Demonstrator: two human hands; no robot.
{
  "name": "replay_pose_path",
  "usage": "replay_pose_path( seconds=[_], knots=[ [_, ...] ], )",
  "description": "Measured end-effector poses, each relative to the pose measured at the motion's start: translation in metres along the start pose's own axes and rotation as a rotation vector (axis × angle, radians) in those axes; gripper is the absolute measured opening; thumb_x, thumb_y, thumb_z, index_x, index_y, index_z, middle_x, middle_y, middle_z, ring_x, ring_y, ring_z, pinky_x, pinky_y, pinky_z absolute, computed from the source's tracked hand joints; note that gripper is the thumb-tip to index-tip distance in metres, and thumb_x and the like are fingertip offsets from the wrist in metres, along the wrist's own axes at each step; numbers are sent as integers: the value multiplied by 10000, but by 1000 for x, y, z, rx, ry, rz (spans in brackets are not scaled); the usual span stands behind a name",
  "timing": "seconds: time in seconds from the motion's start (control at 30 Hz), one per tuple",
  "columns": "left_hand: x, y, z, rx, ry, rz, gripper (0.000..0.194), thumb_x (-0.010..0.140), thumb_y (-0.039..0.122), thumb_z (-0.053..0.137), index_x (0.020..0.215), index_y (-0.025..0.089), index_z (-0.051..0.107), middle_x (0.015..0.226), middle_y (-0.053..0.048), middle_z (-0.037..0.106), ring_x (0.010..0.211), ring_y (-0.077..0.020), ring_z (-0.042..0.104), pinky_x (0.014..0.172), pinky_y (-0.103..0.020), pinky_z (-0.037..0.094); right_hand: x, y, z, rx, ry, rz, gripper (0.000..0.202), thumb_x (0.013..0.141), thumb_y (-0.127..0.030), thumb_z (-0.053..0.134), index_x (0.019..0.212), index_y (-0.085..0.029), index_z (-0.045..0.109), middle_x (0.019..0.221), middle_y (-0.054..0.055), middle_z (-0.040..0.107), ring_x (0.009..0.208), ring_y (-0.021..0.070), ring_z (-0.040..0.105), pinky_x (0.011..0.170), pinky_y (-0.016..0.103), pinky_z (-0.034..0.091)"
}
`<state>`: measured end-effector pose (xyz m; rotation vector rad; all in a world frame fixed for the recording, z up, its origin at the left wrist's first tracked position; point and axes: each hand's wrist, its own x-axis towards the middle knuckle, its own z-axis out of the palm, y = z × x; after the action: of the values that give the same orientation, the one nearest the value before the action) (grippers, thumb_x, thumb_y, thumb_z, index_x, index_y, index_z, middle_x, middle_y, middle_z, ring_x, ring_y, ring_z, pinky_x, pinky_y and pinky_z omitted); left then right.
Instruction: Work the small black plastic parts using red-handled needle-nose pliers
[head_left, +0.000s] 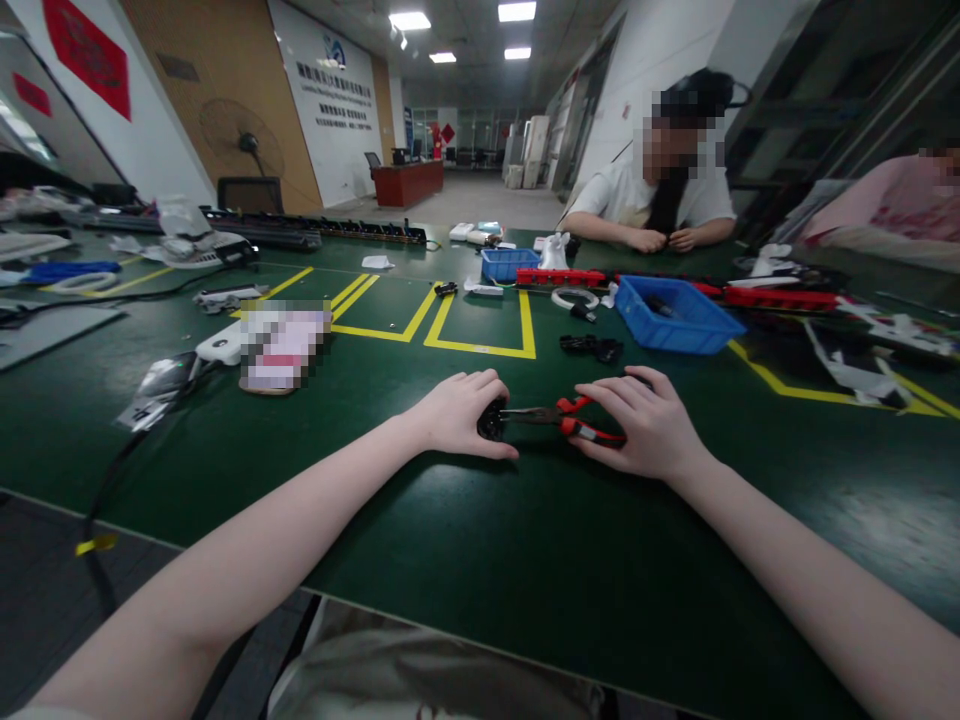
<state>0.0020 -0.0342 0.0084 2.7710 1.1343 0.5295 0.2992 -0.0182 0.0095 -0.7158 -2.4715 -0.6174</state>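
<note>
Near the middle of the green table [360, 520], my left hand [461, 412] is closed around a small black part [491, 420]; its exact kind is hidden by the fingers. My right hand [652, 425] grips the red and black handles of long-nose pliers [574, 418]. The pliers lie almost level and point left, their narrow metal jaws reaching the black part. Whether the jaws pinch it or only touch it, I cannot tell. Beyond my right hand lie some black pieces [592, 347].
A blue bin [675, 315] stands behind my right hand, with a smaller blue tray [510, 264] farther back. To the left are a phone [285, 345], a white device [225, 342] and a black cable [112, 470]. A co-worker [667, 190] sits across the table.
</note>
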Motion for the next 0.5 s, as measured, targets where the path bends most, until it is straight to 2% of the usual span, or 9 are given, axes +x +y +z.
replay_pose_path(
  seconds=[0.17, 0.5],
  knots=[
    [0, 2, -1, 7, 9, -15, 675, 729, 719, 653, 1110, 176, 531, 1123, -94, 598, 996, -277, 598, 848, -397, 464, 2, -6, 2, 14, 15, 11, 505, 805, -471, 648, 1191, -149, 603, 1035, 127, 707, 945, 275, 647, 969, 477, 407],
    [1, 1, -3, -3, -5, -21, 710, 731, 712, 669, 1172, 175, 523, 1148, -97, 638, 1028, -285, 612, 882, -405, 469, 5, -8, 2, -20, 28, -35, 443, 830, -459, 641, 1117, -125, 589, 1028, 144, 707, 894, 258, 664, 863, 425, 434]
  ],
)
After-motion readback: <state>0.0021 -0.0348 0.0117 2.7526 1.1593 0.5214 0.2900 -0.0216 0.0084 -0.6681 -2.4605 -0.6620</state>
